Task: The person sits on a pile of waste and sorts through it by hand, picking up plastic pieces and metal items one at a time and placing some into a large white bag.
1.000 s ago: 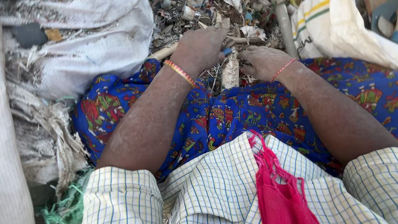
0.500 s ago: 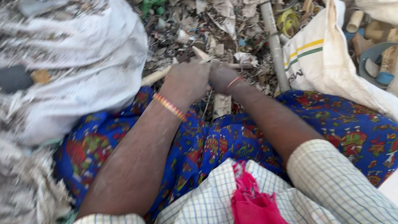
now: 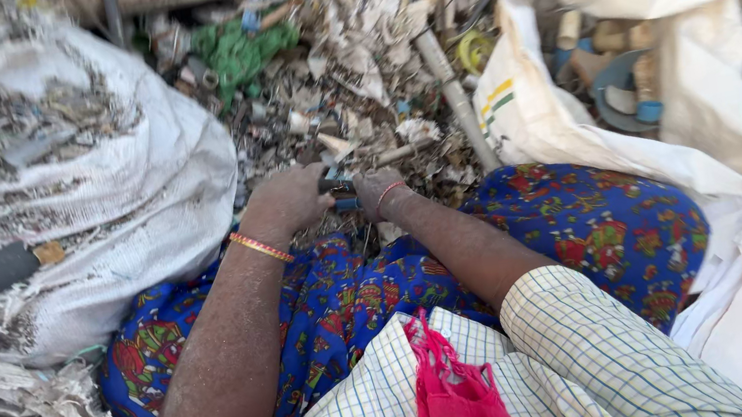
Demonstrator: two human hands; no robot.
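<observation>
Looking down from the head camera: the left hand (image 3: 290,200) is curled around a small dark, blue-tipped stick-like piece (image 3: 341,193), and the right hand (image 3: 377,192) pinches its other end, just above the blue patterned skirt (image 3: 581,230). It looks light and stiff, easiest gripped at its ends. A white sack (image 3: 99,223) lies left, an open white bag (image 3: 701,55) right.

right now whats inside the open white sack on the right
The white sack holds sorted scrap: tan tube-like pieces and a grey-blue curved piece. Anything deeper is covered by these and the sack's folded wall.
</observation>
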